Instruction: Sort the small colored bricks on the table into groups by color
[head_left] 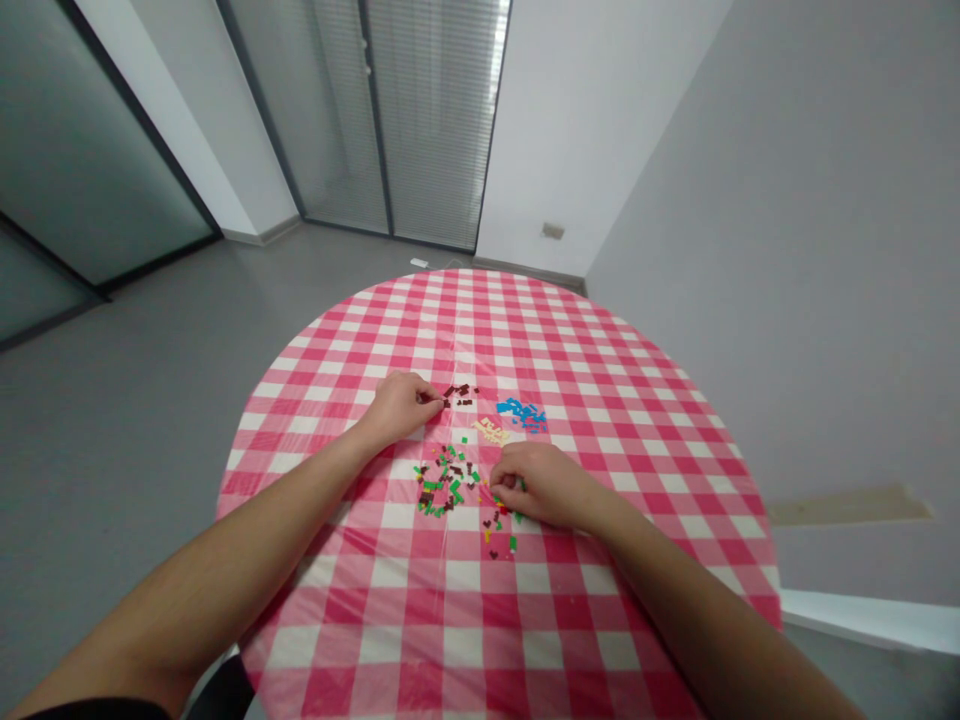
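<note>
My left hand (405, 402) is at the left edge of a small group of dark brown toy bricks (463, 392). Its thumb and index finger are pinched together beside a brown piece; whether they grip it is too small to tell. Nearer to me lies a mixed pile of green, brown and yellow bricks (450, 490). My right hand (536, 482) rests just right of that pile with curled fingers, and whatever they hold is hidden. Below it are scattered red, yellow, green and brown pieces (495, 525). Cream bricks (490, 431) and blue bricks (523, 412) form separate groups beyond my right hand.
Everything lies on a round table with a pink-and-white checked cloth (600, 620). Past its far edge stand glass doors with blinds (435, 130). A pale wall (825, 250) runs along the right, and grey floor (150, 400) shows on the left.
</note>
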